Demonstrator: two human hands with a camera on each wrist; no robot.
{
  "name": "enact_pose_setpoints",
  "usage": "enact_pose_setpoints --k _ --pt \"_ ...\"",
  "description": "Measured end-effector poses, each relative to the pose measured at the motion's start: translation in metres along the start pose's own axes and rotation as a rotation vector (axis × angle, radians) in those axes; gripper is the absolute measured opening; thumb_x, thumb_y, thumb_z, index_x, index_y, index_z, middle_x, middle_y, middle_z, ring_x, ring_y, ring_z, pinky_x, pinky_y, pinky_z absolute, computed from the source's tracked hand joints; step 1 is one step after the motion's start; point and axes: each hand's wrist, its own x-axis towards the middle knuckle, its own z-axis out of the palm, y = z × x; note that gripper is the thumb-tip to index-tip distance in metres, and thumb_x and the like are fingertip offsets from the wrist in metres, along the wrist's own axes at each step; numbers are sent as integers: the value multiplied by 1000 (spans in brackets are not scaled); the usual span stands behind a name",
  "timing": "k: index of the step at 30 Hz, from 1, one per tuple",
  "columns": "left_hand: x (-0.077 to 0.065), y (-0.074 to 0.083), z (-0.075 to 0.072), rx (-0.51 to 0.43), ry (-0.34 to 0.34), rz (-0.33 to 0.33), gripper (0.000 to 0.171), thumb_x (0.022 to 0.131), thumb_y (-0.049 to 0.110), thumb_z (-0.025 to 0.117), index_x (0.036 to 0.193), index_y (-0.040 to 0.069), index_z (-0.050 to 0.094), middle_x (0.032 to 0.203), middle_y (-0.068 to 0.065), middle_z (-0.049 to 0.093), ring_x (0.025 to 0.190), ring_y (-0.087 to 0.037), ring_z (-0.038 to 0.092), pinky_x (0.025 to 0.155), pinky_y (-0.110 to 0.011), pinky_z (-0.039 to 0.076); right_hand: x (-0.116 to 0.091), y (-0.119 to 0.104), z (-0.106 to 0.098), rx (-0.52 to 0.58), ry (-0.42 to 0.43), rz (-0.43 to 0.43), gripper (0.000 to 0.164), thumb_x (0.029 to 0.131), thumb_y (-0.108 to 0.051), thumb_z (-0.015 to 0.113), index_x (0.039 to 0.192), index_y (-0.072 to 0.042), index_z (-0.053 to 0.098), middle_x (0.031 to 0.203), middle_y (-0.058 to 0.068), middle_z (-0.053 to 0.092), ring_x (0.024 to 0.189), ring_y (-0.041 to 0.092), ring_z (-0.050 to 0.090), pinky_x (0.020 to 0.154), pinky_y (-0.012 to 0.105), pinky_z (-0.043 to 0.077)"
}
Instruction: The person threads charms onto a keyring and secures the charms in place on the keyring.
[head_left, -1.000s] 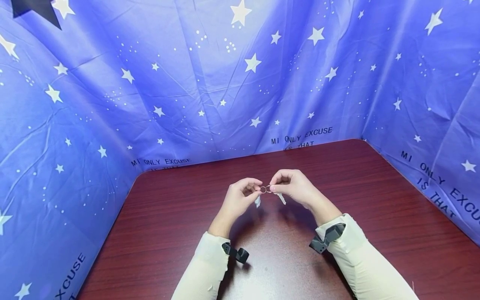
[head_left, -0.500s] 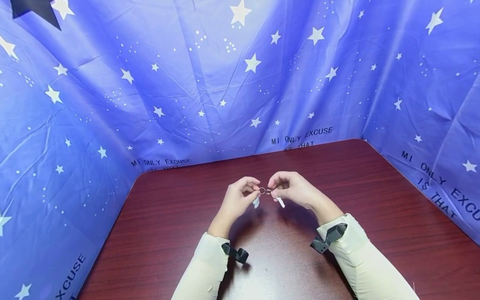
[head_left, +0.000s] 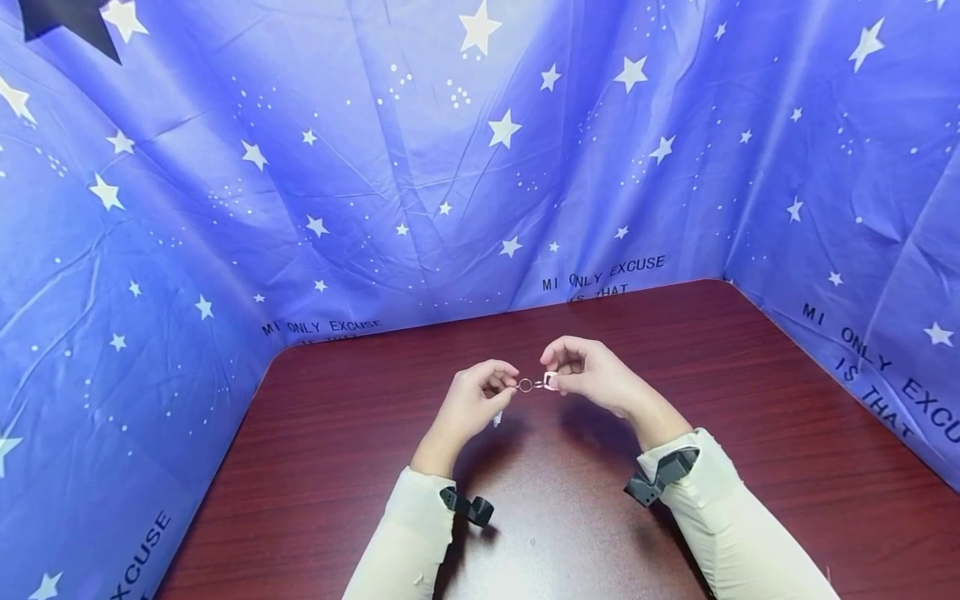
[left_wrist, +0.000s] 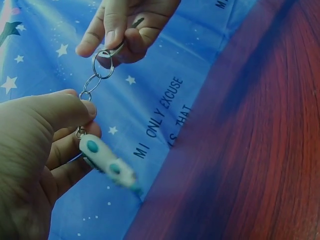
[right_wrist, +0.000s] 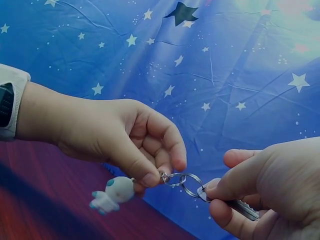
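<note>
In the head view my left hand [head_left: 474, 402] and right hand [head_left: 602, 382] face each other above the table. Thumb and finger of the left hand pinch the short chain of a keychain with a small white figurine [right_wrist: 120, 190] spotted in turquoise, which dangles below. My right thumb and fingers pinch a metal key [right_wrist: 246, 210] by its head; its toothed blade points back toward the palm. Two linked metal rings [right_wrist: 193, 185] stretch between the hands. One joins the keychain's chain, and the other passes through the key's head.
A dark red wooden table [head_left: 337, 433] lies beneath the hands. Blue curtains [head_left: 390, 167] printed with stars and lettering stand along its back and sides. Each sleeve cuff carries a black wrist camera [head_left: 468, 506].
The key has turned in my right fingers: its blade hung down earlier, and now its head shows toward the rings. My left hand has shifted slightly left and the figurine hangs lower.
</note>
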Motion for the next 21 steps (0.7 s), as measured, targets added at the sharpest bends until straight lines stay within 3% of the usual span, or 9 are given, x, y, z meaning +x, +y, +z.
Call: enact_pose_setpoints --k 8,13,21 --pt "-2 -8 0 111 -30 83 21 83 -8 69 101 2 71 84 -3 66 75 -14 61 66 -24 54 -1 2 -8 21 38 6 27 84 17 66 109 9 59 95 20 62 72 16 63 65 34 58" --pt "-3 -12 -1 148 -16 87 19 81 -5 69 97 5 72 85 -1 67 78 -12 62 70 -24 53 -2 3 -10 37 56 10 26 84 17 65 108 10 59 93 16 62 72 15 63 66 31 58" --pt "-3 -12 -2 273 8 115 14 83 0 74 92 10 74 90 2 70 88 -16 61 80 -30 51 0 10 -13 2 77 17 22 84 17 63 105 13 59 93 22 64 73 17 63 65 25 55"
